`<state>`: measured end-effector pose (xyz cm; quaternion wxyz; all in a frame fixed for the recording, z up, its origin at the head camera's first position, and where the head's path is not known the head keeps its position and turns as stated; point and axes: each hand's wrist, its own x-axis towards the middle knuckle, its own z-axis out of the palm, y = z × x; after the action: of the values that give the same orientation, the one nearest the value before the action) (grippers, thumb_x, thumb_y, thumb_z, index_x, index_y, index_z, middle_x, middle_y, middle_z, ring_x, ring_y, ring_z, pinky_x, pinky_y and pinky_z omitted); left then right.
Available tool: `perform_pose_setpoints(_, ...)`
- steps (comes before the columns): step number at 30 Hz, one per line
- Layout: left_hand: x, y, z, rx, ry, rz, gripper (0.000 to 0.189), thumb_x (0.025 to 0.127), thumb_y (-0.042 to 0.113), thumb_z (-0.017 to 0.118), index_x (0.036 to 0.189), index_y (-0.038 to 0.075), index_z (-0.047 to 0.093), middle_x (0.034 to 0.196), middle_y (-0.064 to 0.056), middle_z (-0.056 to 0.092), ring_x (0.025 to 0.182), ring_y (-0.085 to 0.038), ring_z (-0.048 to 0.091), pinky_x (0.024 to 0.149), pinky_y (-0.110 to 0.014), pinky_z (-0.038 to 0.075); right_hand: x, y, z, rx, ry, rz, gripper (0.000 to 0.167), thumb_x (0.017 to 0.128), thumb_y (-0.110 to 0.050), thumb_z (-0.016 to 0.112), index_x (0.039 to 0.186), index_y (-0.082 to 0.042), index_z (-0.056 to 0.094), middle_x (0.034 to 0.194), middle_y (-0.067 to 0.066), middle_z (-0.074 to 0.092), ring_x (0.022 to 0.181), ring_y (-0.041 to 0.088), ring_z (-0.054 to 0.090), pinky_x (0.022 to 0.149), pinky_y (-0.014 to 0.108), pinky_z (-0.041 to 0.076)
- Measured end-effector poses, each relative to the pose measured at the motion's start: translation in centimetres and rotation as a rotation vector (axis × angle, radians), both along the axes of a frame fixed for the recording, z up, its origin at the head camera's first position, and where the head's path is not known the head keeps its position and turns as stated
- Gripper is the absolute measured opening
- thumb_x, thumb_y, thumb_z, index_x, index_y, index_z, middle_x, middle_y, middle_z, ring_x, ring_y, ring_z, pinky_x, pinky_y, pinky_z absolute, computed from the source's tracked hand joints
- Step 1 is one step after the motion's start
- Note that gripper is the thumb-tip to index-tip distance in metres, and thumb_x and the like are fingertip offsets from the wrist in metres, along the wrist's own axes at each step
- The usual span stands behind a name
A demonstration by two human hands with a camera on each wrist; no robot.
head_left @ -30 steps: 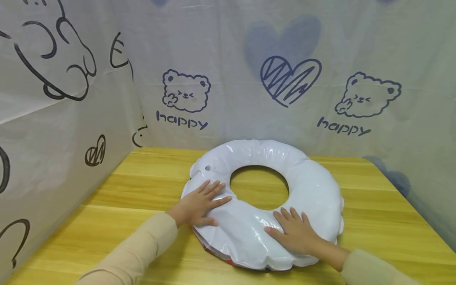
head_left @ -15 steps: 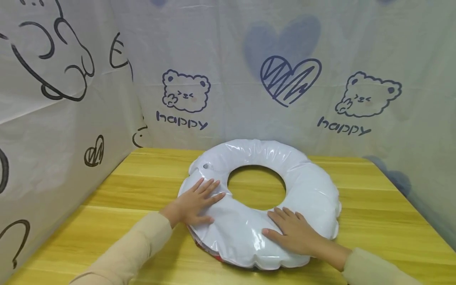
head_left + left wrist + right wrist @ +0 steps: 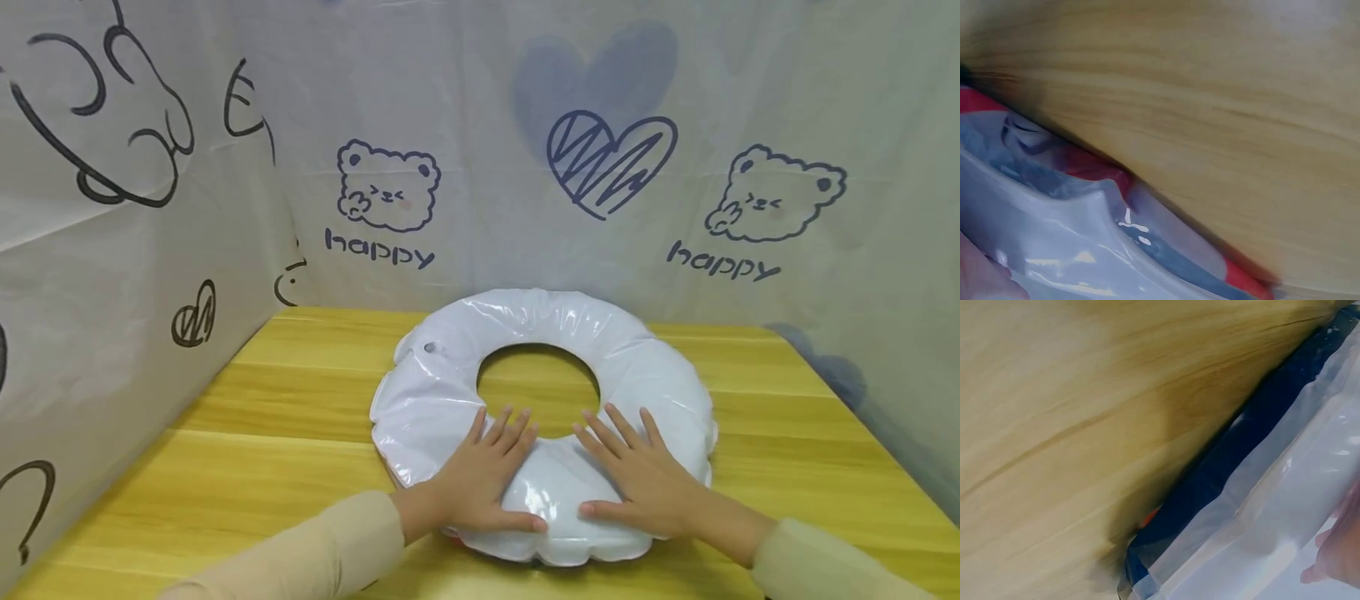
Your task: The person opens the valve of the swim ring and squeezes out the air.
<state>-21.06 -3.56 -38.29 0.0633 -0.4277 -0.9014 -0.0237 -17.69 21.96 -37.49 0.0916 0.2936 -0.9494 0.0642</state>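
A white inflatable swim ring (image 3: 660,375) lies flat on the wooden table, with a small valve (image 3: 430,347) on its upper left. My left hand (image 3: 480,479) rests with spread fingers on the ring's near part, left of centre. To its right, my right hand (image 3: 645,479) also lies on the ring, fingers spread towards the hole. Neither hand curls round it. In the left wrist view the underside of the swim ring (image 3: 1054,231) shows red and grey print. Dark blue print edges the swim ring (image 3: 1272,506) in the right wrist view.
The yellow wood-grain table (image 3: 300,392) extends to both sides of the ring. Behind it hangs a pale cloth (image 3: 495,217) printed with hearts, bears and "happy". Another printed cloth (image 3: 135,250) stands along the left side.
My left hand has moved right across the ring, from its left side to its near part. The ring has shifted slightly left. The right hand stays on the ring with its fingers more spread.
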Motion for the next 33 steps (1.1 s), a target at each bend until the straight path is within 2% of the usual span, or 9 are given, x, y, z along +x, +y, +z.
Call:
perform_pose_setpoints(2, 0.1, 0.5, -0.2, -0.025, 0.013, 0.018, 0.107, 0.075, 0.074, 0.051, 0.149, 0.006, 0.015, 0.156, -0.015, 0.008, 0.143, -0.037, 0.008, 0.110, -0.062, 0.012, -0.1, 0.1, -0.2, -0.001, -0.014, 0.009, 0.084, 0.082, -0.064, 0.050, 0.145, -0.011, 0.031, 0.153, 0.013, 0.026, 0.140, 0.042, 0.017, 0.111, 0.057, -0.002)
perform_pose_setpoints(5, 0.2, 0.8, -0.5, -0.026, -0.021, 0.030, 0.109, 0.074, 0.075, 0.051, 0.149, 0.007, 0.012, 0.156, -0.016, 0.006, 0.142, -0.040, 0.005, 0.107, -0.068, 0.010, -0.3, 0.0, -0.7, -0.001, -0.044, 0.019, 0.086, 0.083, -0.064, 0.049, 0.147, -0.012, 0.027, 0.154, 0.014, 0.021, 0.140, 0.043, 0.014, 0.112, 0.054, -0.009)
perform_pose_setpoints(10, 0.2, 1.0, -1.4, -0.024, -0.068, 0.049, 0.108, 0.074, 0.074, 0.051, 0.150, 0.012, 0.006, 0.156, -0.016, 0.000, 0.141, -0.045, 0.004, 0.101, -0.074, 0.008, -0.5, 0.0, -1.5, 0.016, -0.060, 0.021, 0.086, 0.082, -0.065, 0.049, 0.147, -0.013, 0.025, 0.154, 0.015, 0.018, 0.139, 0.047, 0.011, 0.107, 0.065, -0.001)
perform_pose_setpoints(14, 0.2, 1.2, -1.8, -0.042, -0.062, 0.062, 0.106, 0.074, 0.074, 0.051, 0.151, 0.017, 0.004, 0.156, -0.015, -0.004, 0.141, -0.045, 0.004, 0.101, -0.074, 0.008, -0.7, -0.1, -1.8, 0.022, -0.051, 0.018, 0.086, 0.082, -0.066, 0.049, 0.147, -0.013, 0.028, 0.154, 0.016, 0.018, 0.139, 0.048, 0.012, 0.104, 0.070, 0.004)
perform_pose_setpoints(20, 0.3, 1.3, -2.0, -0.086, -0.032, 0.077, 0.103, 0.075, 0.076, 0.048, 0.151, 0.017, 0.011, 0.156, -0.017, 0.000, 0.141, -0.046, 0.007, 0.100, -0.074, 0.011, -1.1, -0.4, -2.2, 0.027, -0.058, 0.018, 0.086, 0.082, -0.067, 0.048, 0.146, -0.014, 0.029, 0.153, 0.017, 0.019, 0.138, 0.050, 0.012, 0.102, 0.071, 0.003)
perform_pose_setpoints(26, 0.3, 1.5, -2.3, -0.154, -0.040, 0.104, 0.100, 0.076, 0.079, 0.041, 0.151, 0.020, 0.010, 0.157, -0.015, 0.000, 0.142, -0.043, 0.004, 0.103, -0.072, 0.008, -1.4, -0.5, -2.7, 0.031, -0.077, 0.015, 0.085, 0.082, -0.066, 0.049, 0.146, -0.013, 0.030, 0.153, 0.019, 0.021, 0.138, 0.050, 0.010, 0.101, 0.073, 0.001)
perform_pose_setpoints(33, 0.4, 1.6, -2.7, -0.210, -0.009, 0.112, 0.100, 0.075, 0.083, 0.034, 0.151, 0.022, 0.010, 0.157, -0.014, 0.004, 0.142, -0.041, 0.006, 0.105, -0.069, 0.008, -1.7, -0.8, -3.5, 0.057, -0.100, 0.011, 0.087, 0.082, -0.067, 0.048, 0.146, -0.012, 0.029, 0.153, 0.019, 0.020, 0.138, 0.051, 0.006, 0.101, 0.073, -0.002)
